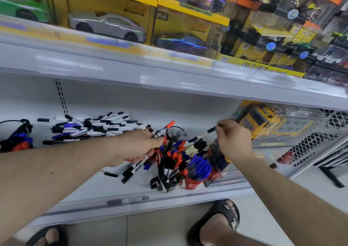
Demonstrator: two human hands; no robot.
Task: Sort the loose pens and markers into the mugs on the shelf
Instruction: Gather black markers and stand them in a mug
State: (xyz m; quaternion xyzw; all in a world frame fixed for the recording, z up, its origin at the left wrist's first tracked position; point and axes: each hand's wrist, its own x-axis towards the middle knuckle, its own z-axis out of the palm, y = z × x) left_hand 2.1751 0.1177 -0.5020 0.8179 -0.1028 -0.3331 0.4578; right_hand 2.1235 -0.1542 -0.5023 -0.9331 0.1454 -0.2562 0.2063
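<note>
A heap of loose black and blue markers (92, 126) lies at the back left of the white shelf (131, 191). My left hand (136, 145) grips a red-capped marker (164, 129) and several more markers below it. My right hand (233, 138) pinches the cap end of a black-capped marker (202, 134) above the mugs. A black mug (165, 184) holds red and black markers. Beside it a red mug (193, 184) is packed with blue-capped pens. More mugs behind them hold red and black markers.
A few loose markers (130, 171) lie on the shelf left of the mugs. A clear box (219, 163) stands right of the red mug, with a boxed yellow toy truck (263, 121) behind a wire-mesh divider (318, 140). The upper shelf edge overhangs. My sandalled feet are below.
</note>
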